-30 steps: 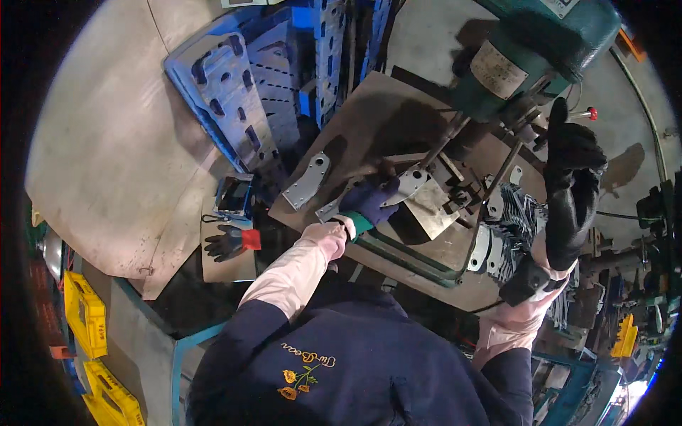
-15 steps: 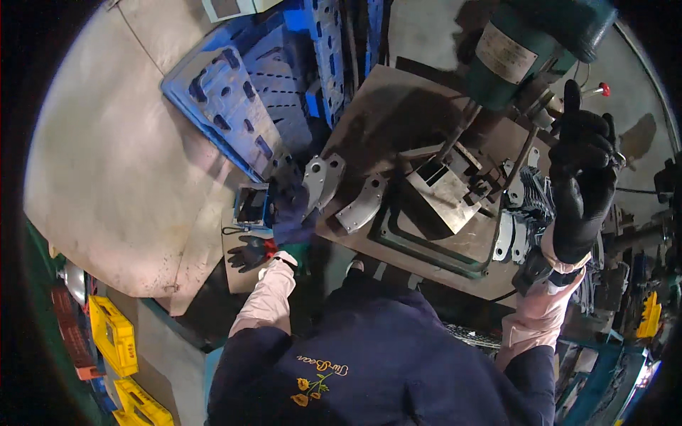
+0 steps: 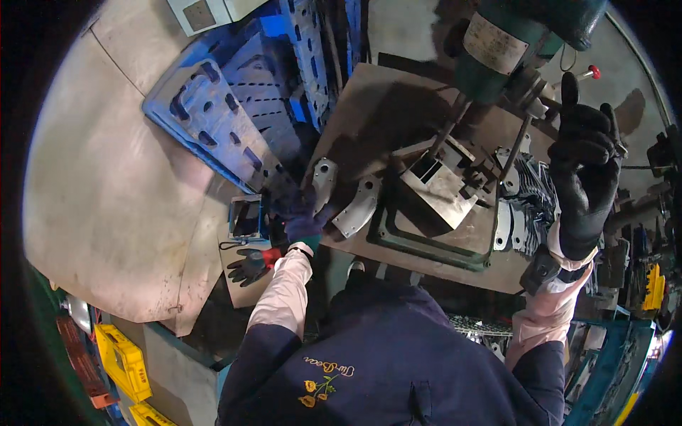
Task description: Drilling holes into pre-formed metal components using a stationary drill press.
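My left hand point(image 3: 304, 221), in a dark blue and green glove, is at the left edge of the drill press table. Its fingers close on the lower end of a curved grey metal plate point(image 3: 325, 179) with holes; they are dark and partly blurred. A second curved plate point(image 3: 359, 206) lies just to the right. My right hand point(image 3: 586, 160), in a black glove, is raised at the right side of the green drill press point(image 3: 490, 50). Its fingers curl around a lever, mostly hidden by the glove, while the index finger points up. Below the spindle stands a metal box-shaped fixture point(image 3: 442, 195).
Several similar plates point(image 3: 533, 192) are piled on the table's right side. To the left are a blue perforated plastic panel point(image 3: 220, 117), a small blue-edged box point(image 3: 247, 216) and a black and red glove point(image 3: 250, 266). Yellow crates point(image 3: 122, 362) stand at lower left.
My left hand has moved slightly right and up. Two overlapping plates beside it earlier now show as one. My right hand keeps its curled grip; the whole view has shifted a little.
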The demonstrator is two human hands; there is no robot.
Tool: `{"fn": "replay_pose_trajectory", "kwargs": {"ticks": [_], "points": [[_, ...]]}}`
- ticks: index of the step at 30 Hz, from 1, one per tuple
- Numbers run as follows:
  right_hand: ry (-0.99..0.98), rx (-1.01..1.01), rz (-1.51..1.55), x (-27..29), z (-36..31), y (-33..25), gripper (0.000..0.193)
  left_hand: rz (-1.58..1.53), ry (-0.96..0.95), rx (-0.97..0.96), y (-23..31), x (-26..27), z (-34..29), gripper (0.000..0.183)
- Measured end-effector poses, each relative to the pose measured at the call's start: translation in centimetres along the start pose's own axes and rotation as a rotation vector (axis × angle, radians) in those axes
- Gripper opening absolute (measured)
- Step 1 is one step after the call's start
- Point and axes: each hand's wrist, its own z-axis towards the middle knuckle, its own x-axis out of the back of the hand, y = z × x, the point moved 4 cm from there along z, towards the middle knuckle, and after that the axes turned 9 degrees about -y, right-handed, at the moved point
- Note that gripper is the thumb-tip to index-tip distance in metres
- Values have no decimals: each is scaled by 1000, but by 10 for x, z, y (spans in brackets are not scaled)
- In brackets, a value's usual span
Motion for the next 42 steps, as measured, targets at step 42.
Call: {"fn": "replay_pose_trajectory", "kwargs": {"ticks": [42], "points": [[1877, -509, -2066, 305, -379, -265, 71, 191, -156, 64, 27, 39, 46, 81]]}}
